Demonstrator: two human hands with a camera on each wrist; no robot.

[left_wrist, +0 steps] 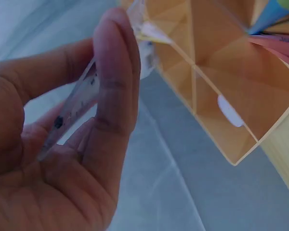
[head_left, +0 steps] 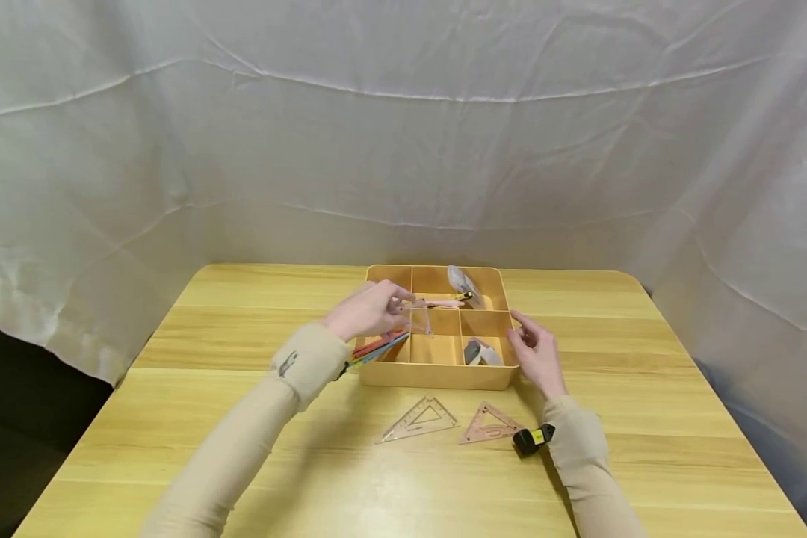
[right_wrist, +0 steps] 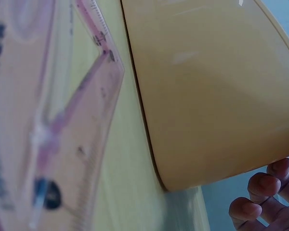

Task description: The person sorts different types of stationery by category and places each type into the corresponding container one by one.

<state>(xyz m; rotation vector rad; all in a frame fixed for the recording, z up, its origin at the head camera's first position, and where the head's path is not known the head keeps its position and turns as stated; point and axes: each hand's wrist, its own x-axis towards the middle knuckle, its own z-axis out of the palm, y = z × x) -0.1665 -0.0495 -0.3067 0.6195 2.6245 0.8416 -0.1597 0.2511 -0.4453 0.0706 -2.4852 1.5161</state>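
In the head view my left hand [head_left: 373,308] is over the left part of a tan divided box [head_left: 437,376]. Its thumb and fingers pinch a clear plastic ruler-like piece [left_wrist: 79,103] with dark printed marks. Fingers hide part of its outline, so its full shape cannot be told. My right hand [head_left: 538,355] is at the box's right side, its relaxed fingers touching the rim. In the right wrist view its fingertips [right_wrist: 245,209] show beside the box wall. Coloured pencil-like sticks [head_left: 379,347] lean out of the front left compartment, beneath my left wrist.
Before the box lie a clear set square [head_left: 403,430] and a pink set square [head_left: 472,433]. A black and yellow tape measure [head_left: 526,442] stands by my right sleeve. Inside the box are a clear packet [head_left: 459,280], a yellow-black utility knife [head_left: 465,297] and grey-white pieces [head_left: 487,354].
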